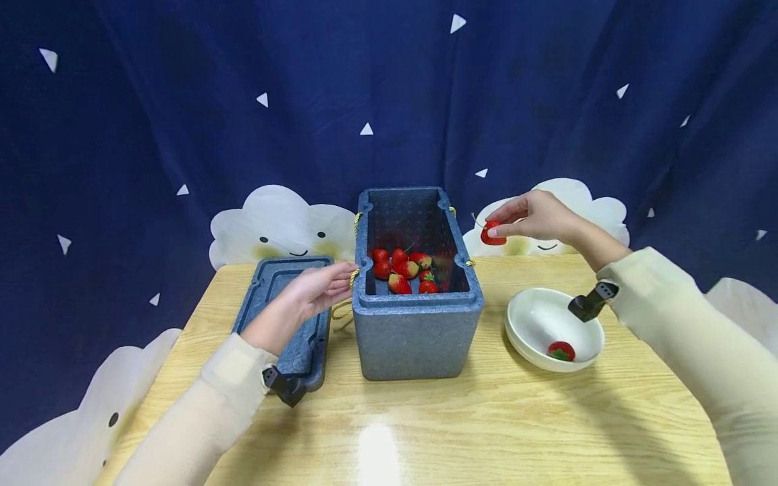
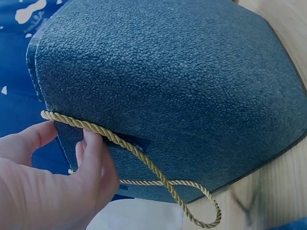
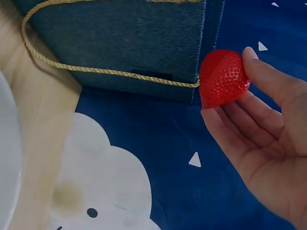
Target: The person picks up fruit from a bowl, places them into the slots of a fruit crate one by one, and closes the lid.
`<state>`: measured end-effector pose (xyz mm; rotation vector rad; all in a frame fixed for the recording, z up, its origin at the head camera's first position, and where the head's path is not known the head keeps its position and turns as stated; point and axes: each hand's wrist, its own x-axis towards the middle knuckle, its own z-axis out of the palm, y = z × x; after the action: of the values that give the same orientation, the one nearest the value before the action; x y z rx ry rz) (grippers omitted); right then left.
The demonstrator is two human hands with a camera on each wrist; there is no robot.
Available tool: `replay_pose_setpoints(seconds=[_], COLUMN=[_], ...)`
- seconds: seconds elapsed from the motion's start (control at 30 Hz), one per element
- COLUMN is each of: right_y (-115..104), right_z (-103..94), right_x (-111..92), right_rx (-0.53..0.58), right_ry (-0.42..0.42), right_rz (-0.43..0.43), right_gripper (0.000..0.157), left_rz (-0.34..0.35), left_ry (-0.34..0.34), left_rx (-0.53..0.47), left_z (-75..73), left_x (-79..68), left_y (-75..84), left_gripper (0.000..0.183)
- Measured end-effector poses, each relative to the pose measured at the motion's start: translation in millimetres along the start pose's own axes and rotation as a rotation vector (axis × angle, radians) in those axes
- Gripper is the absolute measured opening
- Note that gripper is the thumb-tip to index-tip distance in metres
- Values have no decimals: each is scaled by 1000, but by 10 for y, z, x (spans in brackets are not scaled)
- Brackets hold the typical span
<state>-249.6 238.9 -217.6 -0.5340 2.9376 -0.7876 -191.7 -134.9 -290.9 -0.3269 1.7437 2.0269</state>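
Observation:
A grey-blue foam box (image 1: 418,341) stands uncovered, with several strawberries (image 1: 406,268) inside, some red and some partly pale. At its left wall, my left hand (image 1: 319,287) rests its fingertips near the rim, beside the gold rope handle (image 2: 151,165); the fingers are loosely bent. To the right of the box and above the table, my right hand (image 1: 537,219) pinches a red strawberry (image 3: 224,79) between thumb and fingers. A thin stem sticks out from it in the head view. Below that hand, a white bowl (image 1: 531,314) holds one strawberry (image 1: 561,351).
The box's lid (image 1: 282,351) lies on the wooden table (image 1: 486,425) at the left, partly under my left forearm. A rope loop (image 1: 342,310) hangs between lid and box. A dark blue curtain (image 1: 316,74) with white clouds rises behind the table.

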Motion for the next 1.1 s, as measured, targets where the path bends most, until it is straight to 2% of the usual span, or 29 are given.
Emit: replay_pose_setpoints(seconds=[0.3, 0.57, 1.1], right_y=[-76, -235, -474], right_z=[-64, -86, -43], right_x=[48, 105, 254], right_rx=[41, 39, 86], right_ry=[-13, -12, -34], right_rz=[-1, -13, -18], right_gripper=[36, 36, 39], left_rz=[59, 63, 50], left_ry=[61, 89, 76], left_rx=[80, 86, 89], left_z=[121, 102, 82], left_x=[3, -14, -42], left_y=[14, 14, -7], left_gripper=[51, 51, 50])
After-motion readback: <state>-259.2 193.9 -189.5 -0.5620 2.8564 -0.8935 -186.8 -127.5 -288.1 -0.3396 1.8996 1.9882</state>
